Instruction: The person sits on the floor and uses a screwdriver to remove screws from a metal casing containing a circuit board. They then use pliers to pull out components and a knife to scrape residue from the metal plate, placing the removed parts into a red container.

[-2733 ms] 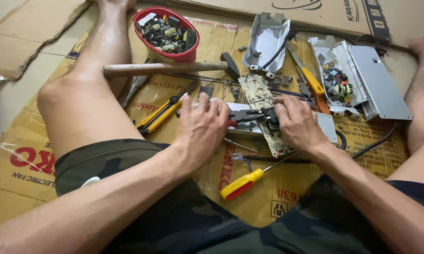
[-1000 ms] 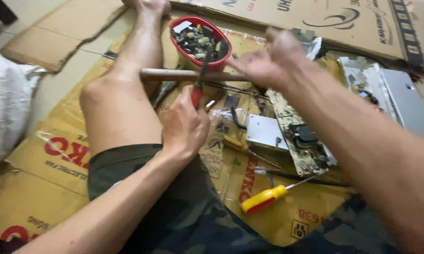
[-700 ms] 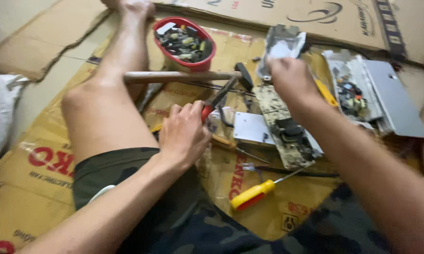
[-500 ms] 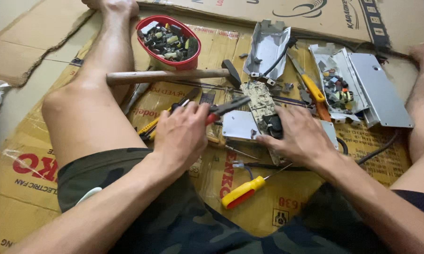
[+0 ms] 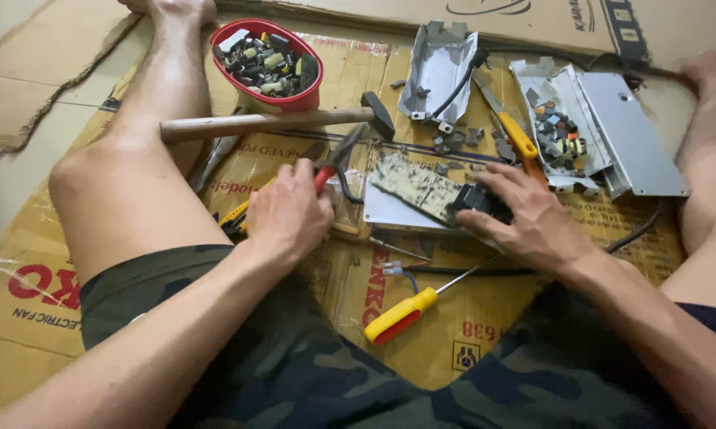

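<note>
We sit on flattened cardboard (image 5: 485,349); our left hand (image 5: 288,213) grips pliers (image 5: 336,159), our right hand (image 5: 525,216) presses the circuit board (image 5: 417,184).

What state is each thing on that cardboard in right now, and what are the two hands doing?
Left hand: closed around the red-handled pliers.
Right hand: pressed flat on the circuit board.
Circuit board: lying loose, out of its case.
Red bowl: upright, full of small parts.
Hammer: lying flat, untouched.
Yellow screwdriver: lying flat, untouched.
Grey metal case: opened, small parts inside.
Metal cover: off, lying apart.
</note>
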